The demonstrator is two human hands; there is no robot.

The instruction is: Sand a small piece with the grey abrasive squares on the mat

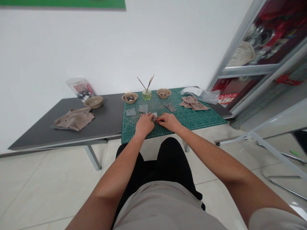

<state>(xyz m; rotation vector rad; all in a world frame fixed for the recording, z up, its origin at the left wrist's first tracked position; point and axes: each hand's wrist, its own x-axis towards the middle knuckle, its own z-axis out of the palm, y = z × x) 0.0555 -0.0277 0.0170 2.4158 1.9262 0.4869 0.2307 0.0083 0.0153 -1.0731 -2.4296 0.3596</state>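
Here we are at the green cutting mat (192, 119), our left hand (144, 124) and right hand (169, 122) meeting, fingers pinched together on a small grey square (154, 116) on the mat! Just ahead sit a bowl of dark pebbles (129, 97), a second bowl with a few pebbles (164, 93), and a glass jar of green liquid (147, 95) holding thin sticks (145, 83), with two more grey squares (143, 108) lying loose just beyond our hands.

No legible txt, red label (226, 99) too blurry
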